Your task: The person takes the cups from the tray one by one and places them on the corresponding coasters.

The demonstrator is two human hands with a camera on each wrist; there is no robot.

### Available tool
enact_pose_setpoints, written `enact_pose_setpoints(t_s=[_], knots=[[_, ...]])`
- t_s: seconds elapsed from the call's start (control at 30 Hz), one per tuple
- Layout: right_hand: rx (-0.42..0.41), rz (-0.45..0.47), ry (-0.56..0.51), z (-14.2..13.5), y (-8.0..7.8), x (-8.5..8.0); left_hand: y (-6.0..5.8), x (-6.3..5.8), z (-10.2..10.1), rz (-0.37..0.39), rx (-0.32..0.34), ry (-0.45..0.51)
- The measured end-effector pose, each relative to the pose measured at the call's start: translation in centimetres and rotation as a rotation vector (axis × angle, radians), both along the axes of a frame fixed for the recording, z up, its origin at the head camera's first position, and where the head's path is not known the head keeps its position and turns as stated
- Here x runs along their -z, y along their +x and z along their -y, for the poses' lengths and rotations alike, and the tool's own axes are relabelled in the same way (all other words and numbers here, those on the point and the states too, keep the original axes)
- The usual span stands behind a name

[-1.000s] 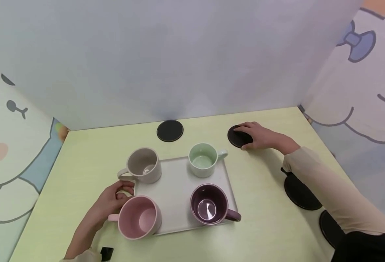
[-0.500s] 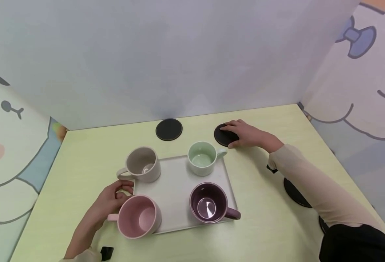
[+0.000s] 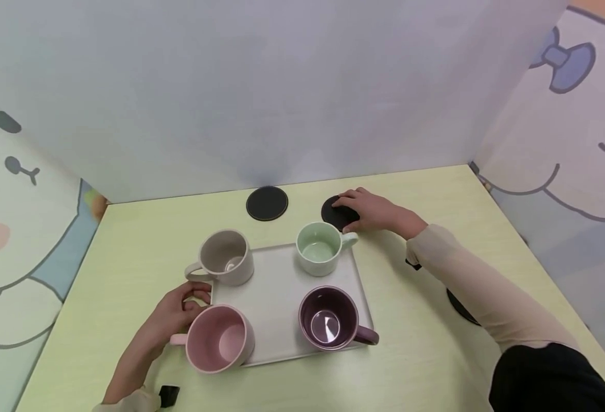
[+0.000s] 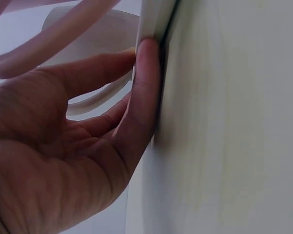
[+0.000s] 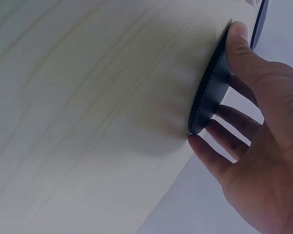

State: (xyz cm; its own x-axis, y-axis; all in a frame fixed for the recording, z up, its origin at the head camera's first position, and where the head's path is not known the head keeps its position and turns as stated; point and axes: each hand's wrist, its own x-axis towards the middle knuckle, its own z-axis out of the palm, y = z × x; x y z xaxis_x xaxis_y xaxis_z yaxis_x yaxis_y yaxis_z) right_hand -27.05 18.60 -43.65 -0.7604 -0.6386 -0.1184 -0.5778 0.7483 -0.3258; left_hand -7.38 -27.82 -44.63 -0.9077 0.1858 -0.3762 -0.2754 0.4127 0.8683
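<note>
My left hand [image 3: 171, 315] is at the left edge of a white rectangular tray [image 3: 277, 294], between two mugs. In the left wrist view, its thumb and index finger pinch the tray's rim [image 4: 154, 17]. On the tray stand a grey mug [image 3: 238, 272], a light green mug [image 3: 319, 266], a pink mug [image 3: 246, 349] and a dark purple mug [image 3: 328, 343]. Beyond the green mug, my right hand [image 3: 377, 213] holds a round black coaster [image 3: 336, 213] by its rim. In the right wrist view, thumb and fingertips span the coaster [image 5: 212, 90], which lies on the table.
Another black coaster [image 3: 267, 203] lies near the table's back edge, left of the held one. A further coaster [image 3: 459, 306] shows partly beneath my right sleeve [image 3: 467, 274]. A pale wall [image 3: 261, 97] stands behind the table [image 3: 148, 234], with cartoon-printed panels at both sides.
My right hand has slid the coaster leftward along the table, from right of the green mug to just behind its handle. The left hand, tray and mugs have stayed in place.
</note>
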Motion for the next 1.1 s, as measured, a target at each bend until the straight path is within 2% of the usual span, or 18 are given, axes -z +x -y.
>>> enact_pose_setpoints(t_s=[0.33, 0.57, 1.1], knots=[[-0.038, 0.002, -0.010, 1.8, -0.1, 0.1, 0.1, 0.3, -0.1, 0.017, -0.007, 0.007], [-0.075, 0.013, -0.064, 2.3, -0.1, 0.0, 0.1, 0.4, 0.0, 0.002, -0.001, -0.014], [-0.161, -0.052, -0.065, 3.9, -1.3, 1.1, 0.0, 0.8, 0.2, 0.010, 0.005, 0.026]])
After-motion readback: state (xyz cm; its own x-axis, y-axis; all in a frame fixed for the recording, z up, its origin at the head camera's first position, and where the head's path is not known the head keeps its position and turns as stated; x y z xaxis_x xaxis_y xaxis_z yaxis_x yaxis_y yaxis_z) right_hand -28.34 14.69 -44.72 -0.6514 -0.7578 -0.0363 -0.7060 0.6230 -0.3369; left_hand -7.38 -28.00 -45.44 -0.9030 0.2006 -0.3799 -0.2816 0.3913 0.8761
